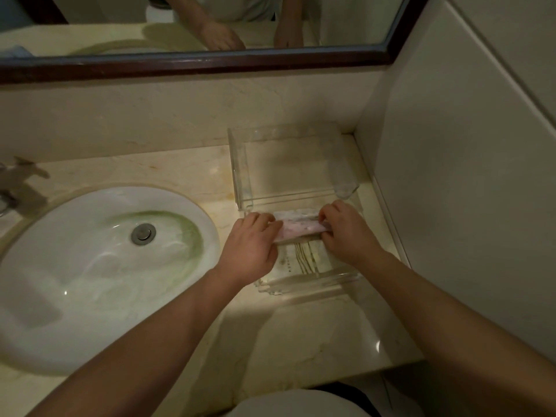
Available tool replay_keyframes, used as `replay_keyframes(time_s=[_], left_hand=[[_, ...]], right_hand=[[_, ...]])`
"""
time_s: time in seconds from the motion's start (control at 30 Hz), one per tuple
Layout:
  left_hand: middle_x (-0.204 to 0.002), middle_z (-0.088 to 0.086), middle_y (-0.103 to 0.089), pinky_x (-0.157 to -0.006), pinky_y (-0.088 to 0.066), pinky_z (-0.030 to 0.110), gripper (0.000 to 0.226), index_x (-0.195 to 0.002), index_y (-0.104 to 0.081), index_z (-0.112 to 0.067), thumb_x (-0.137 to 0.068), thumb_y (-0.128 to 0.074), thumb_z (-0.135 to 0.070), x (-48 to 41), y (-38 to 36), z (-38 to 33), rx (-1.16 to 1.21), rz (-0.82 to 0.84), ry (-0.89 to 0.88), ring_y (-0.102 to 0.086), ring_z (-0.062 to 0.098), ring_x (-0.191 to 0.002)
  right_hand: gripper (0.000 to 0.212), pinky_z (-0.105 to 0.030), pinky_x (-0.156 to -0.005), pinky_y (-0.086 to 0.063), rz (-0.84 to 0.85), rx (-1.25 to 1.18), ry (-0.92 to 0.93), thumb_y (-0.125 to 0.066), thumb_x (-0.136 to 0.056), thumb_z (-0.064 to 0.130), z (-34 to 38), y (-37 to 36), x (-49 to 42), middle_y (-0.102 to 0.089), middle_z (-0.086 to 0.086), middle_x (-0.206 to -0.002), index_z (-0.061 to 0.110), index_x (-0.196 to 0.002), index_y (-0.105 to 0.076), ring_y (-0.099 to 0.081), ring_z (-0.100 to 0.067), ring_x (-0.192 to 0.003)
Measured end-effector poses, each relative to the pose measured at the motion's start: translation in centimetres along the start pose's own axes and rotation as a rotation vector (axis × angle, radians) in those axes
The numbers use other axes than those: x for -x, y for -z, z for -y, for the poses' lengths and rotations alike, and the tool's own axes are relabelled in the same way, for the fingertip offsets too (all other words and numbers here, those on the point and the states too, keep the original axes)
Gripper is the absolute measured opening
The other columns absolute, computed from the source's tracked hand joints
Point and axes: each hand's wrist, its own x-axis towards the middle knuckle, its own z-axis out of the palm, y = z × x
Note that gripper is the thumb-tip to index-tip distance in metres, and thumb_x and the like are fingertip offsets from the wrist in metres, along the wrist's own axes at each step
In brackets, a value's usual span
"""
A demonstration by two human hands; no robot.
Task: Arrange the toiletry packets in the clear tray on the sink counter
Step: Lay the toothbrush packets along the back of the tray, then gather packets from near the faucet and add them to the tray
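A long pale pink toiletry packet (pixel 299 229) is held at both ends over a low clear tray (pixel 310 282) near the counter's front. My left hand (pixel 249 251) grips its left end and my right hand (pixel 346 233) grips its right end. Under the packet, inside this tray, lies a whitish packet with thin dark stripes (pixel 304 260). Another white packet edge (pixel 296 212) shows just behind the pink one. A second, deeper clear tray (pixel 240 173) stands behind, against the wall, with nothing visible in it.
A white oval sink basin (pixel 90 266) with a metal drain (pixel 143 233) fills the left of the marble counter (pixel 301 332). A metal tap (pixel 18 188) is at far left. A framed mirror (pixel 192 64) runs above. A wall (pixel 466 206) bounds the right.
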Motion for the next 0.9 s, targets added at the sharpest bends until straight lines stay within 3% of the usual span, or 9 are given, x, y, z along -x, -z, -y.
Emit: replay_keyframes(time_s=[0.17, 0.27, 0.33, 0.43, 0.6, 0.73, 0.83, 0.9], left_hand=[[-0.130, 0.009, -0.061, -0.090, -0.045, 0.042, 0.048, -0.119, -0.065, -0.012, -0.071, -0.069, -0.009, 0.2, -0.5, 0.4, -0.141, 0.092, 0.046, -0.055, 0.035, -0.115], [-0.157, 0.008, -0.028, -0.115, -0.023, 0.048, 0.056, -0.146, -0.035, -0.011, -0.095, -0.044, -0.033, 0.4, -0.6, 0.3, -0.180, 0.229, 0.040, -0.022, 0.034, -0.144], [-0.162, 0.006, -0.008, -0.120, -0.007, 0.049, 0.063, -0.152, -0.014, -0.011, -0.100, -0.027, -0.044, 0.5, -0.8, 0.2, -0.170, 0.271, 0.037, -0.001, 0.031, -0.148], [-0.162, 0.007, -0.003, -0.120, -0.001, 0.050, 0.066, -0.153, -0.008, -0.011, -0.099, -0.024, -0.048, 0.9, -0.8, 0.4, -0.114, 0.264, 0.016, 0.006, 0.030, -0.148], [-0.161, 0.010, -0.016, -0.118, -0.009, 0.051, 0.062, -0.151, -0.017, -0.010, -0.099, -0.033, -0.041, 3.1, 1.0, 1.1, -0.033, 0.133, 0.106, -0.005, 0.032, -0.148], [-0.156, 0.013, -0.028, -0.116, -0.017, 0.043, 0.059, -0.149, -0.025, -0.007, -0.099, -0.040, -0.033, 8.4, 4.4, 3.6, 0.071, -0.009, 0.427, -0.015, 0.033, -0.146], [-0.137, 0.021, -0.051, -0.106, -0.036, 0.044, 0.049, -0.138, -0.043, -0.001, -0.093, -0.050, -0.022, 15.4, 6.9, 6.5, 0.160, -0.191, 0.614, -0.042, 0.039, -0.130], [-0.132, 0.018, -0.055, -0.101, -0.040, 0.041, 0.047, -0.137, -0.046, -0.004, -0.094, -0.050, -0.023, 20.4, 8.4, 8.9, 0.206, -0.255, 0.769, -0.049, 0.035, -0.123]], right_hand=[[0.015, -0.032, -0.079, -0.045, -0.094, 0.026, -0.085, -0.067, -0.082, 0.023, 0.2, -0.3, 1.7, -0.057, -0.008, -0.098, 0.013, -0.093, -0.065, -0.051, -0.024, -0.096], [0.019, -0.039, -0.081, -0.049, -0.036, 0.056, -0.186, -0.065, -0.085, 0.026, 0.5, -0.7, 1.4, -0.058, -0.011, -0.101, 0.012, -0.098, -0.065, -0.054, -0.028, -0.097], [0.021, -0.042, -0.082, -0.049, -0.032, 0.065, -0.215, -0.063, -0.085, 0.026, 0.9, -0.8, 1.3, -0.059, -0.012, -0.102, 0.012, -0.100, -0.064, -0.054, -0.030, -0.098], [0.022, -0.043, -0.080, -0.050, -0.059, 0.101, -0.240, -0.061, -0.085, 0.025, 2.3, -0.8, 1.3, -0.058, -0.013, -0.101, 0.011, -0.101, -0.064, -0.055, -0.031, -0.096], [0.023, -0.041, -0.084, -0.047, -0.134, -0.016, -0.150, -0.062, -0.080, 0.022, 7.6, -1.5, 0.7, -0.059, -0.011, -0.103, 0.014, -0.102, -0.062, -0.055, -0.030, -0.098], [0.030, -0.041, -0.092, -0.045, -0.128, -0.203, 0.070, -0.067, -0.080, 0.019, 14.7, -4.1, -0.5, -0.062, -0.011, -0.109, 0.015, -0.109, -0.063, -0.057, -0.032, -0.105], [0.037, -0.040, -0.096, -0.042, -0.020, -0.265, 0.208, -0.070, -0.081, 0.021, 20.7, -7.0, -1.0, -0.062, -0.012, -0.115, 0.015, -0.117, -0.061, -0.056, -0.033, -0.109], [0.041, -0.038, -0.097, -0.040, 0.083, -0.272, 0.289, -0.071, -0.081, 0.022, 24.7, -9.0, -0.9, -0.062, -0.012, -0.117, 0.016, -0.120, -0.060, -0.055, -0.033, -0.112]])
